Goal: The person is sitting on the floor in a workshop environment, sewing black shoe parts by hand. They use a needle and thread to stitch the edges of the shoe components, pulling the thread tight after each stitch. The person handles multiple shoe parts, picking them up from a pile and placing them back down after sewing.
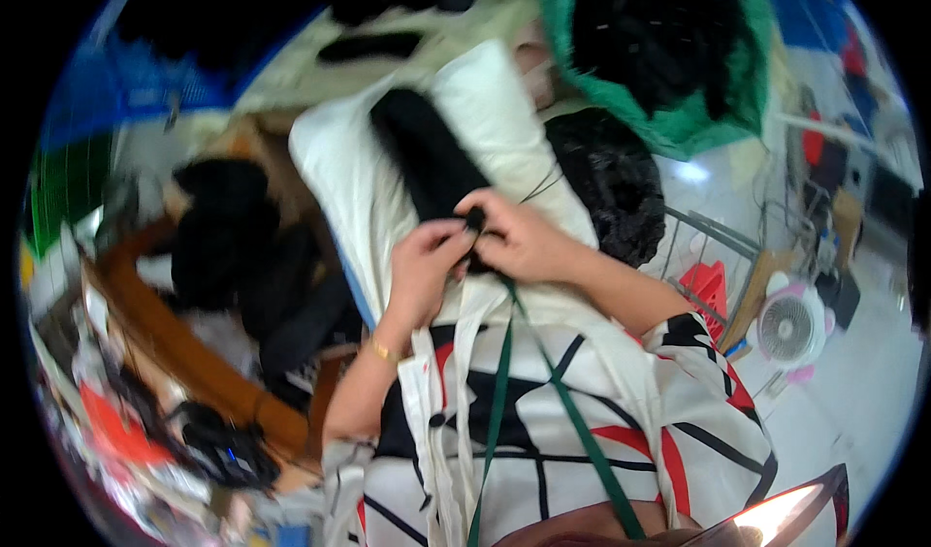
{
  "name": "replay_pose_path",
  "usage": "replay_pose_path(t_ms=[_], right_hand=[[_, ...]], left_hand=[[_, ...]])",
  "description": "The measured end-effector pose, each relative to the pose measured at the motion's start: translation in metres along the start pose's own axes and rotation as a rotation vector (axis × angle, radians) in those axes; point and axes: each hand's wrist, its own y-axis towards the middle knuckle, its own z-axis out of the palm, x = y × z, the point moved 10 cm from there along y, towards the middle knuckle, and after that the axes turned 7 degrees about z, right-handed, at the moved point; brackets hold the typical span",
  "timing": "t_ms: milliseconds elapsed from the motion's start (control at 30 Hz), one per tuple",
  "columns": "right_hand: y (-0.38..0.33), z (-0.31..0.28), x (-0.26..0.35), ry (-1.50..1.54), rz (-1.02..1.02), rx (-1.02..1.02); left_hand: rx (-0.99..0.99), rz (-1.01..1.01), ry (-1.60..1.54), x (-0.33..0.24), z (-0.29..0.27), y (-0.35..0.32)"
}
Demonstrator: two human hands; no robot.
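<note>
A long black piece of soft material (427, 144) lies on a white cushion (335, 159) across my lap, its near end under my fingers. My left hand (425, 261) is closed in a pinch at a small black bit, apparently part of that piece. From the other side my right hand (519, 241) pinches the same spot, fingertips against the left ones. Blur and the fingers hide exactly what is between them. Thin dark strands stick out above my right hand. A dark green cord (499, 402) hangs down over my patterned clothing below the hands.
A green sack (752, 111) of black material stands at the far right, with a black bag (616, 193) nearer. Dark items (223, 237) and a curved brown wooden edge (194, 363) are on the left. A white fan (787, 326) and red basket (706, 287) stand right.
</note>
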Motion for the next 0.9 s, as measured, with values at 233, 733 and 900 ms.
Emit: replay_pose_path(t_ms=[233,733,900], right_hand=[[0.007,-0.018,0.031,-0.263,-0.140,0.303],[0.029,0.007,0.012,-0.080,-0.492,-0.145],[0.025,-0.033,0.031,0.064,-0.210,-0.118]], left_hand=[[0.011,0.062,-0.027,0.000,0.002,0.000],[0.108,0.194,0.499,-0.056,-0.012,-0.016],[0.085,0.224,0.497,-0.045,-0.014,-0.009]])
